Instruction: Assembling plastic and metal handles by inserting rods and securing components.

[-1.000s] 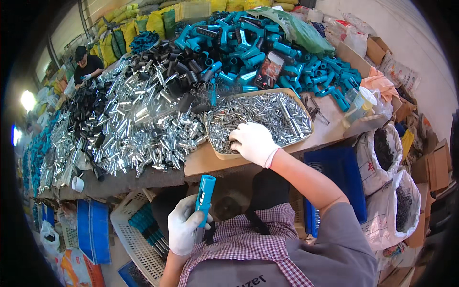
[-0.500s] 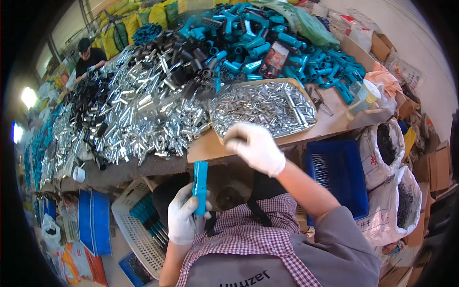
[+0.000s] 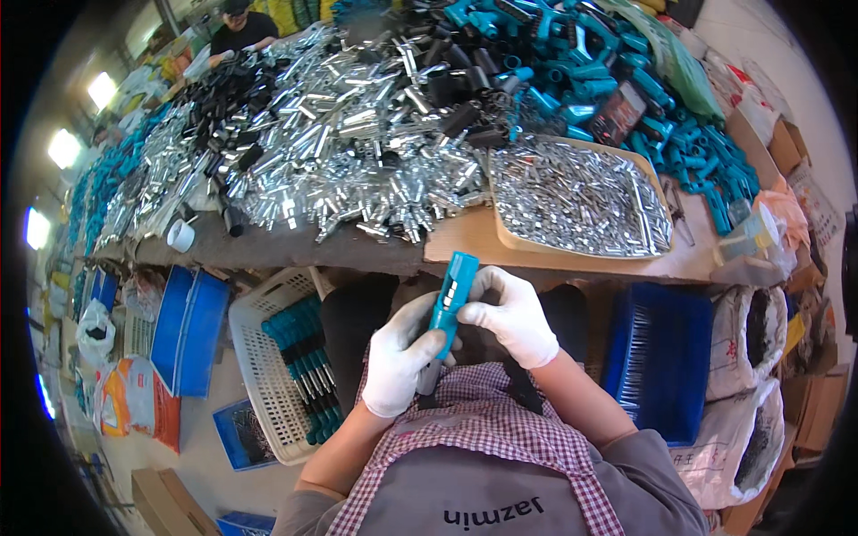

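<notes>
Left grip (image 3: 398,359) wraps the slotted teal tube (image 3: 446,314), right grip (image 3: 516,320) touches it, hold unclear; slackening could drop it

A small white plastic cup (image 3: 180,236) is set at the front edge of the dark grey bench (image 3: 290,250). Farther back, a black-clad person (image 3: 239,34) can be seen. At upper right, a green plastic sheet (image 3: 686,70) is draped. White woven sacks (image 3: 715,460) are stood at right; an orange-and-white bag (image 3: 134,402) is seen near brown cardboard (image 3: 165,505) at lower left.
</notes>
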A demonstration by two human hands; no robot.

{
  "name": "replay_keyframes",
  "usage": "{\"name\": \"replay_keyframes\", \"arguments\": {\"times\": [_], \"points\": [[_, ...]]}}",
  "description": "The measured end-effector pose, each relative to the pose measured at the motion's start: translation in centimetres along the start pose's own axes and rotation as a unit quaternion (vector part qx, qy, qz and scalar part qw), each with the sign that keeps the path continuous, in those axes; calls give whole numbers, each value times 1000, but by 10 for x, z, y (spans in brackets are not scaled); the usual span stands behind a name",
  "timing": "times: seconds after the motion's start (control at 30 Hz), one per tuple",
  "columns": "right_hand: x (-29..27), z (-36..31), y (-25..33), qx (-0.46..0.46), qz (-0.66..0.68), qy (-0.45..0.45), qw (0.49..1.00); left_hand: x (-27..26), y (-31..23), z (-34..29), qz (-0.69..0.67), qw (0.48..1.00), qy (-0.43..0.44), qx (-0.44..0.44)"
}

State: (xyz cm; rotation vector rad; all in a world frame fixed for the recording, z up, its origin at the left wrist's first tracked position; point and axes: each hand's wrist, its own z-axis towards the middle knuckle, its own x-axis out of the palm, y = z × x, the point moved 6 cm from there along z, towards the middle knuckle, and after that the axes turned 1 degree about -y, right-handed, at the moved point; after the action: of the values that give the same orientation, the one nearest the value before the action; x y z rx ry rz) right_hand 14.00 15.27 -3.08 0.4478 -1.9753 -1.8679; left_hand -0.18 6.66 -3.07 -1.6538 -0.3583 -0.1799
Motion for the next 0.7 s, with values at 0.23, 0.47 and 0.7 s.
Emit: {"name": "replay_keyframes", "arguments": {"times": [0.23, 0.47, 0.7], "points": [[38, 25, 8, -6, -21, 111, 994, -19, 4, -3, -31, 999, 8, 7], [64, 131, 96, -405, -502, -15, 764, -69, -4, 12, -261, 963, -55, 46], [58, 142, 104, -396, -442, -51, 803, -85, -6, -3, -255, 961, -100, 35]]}}
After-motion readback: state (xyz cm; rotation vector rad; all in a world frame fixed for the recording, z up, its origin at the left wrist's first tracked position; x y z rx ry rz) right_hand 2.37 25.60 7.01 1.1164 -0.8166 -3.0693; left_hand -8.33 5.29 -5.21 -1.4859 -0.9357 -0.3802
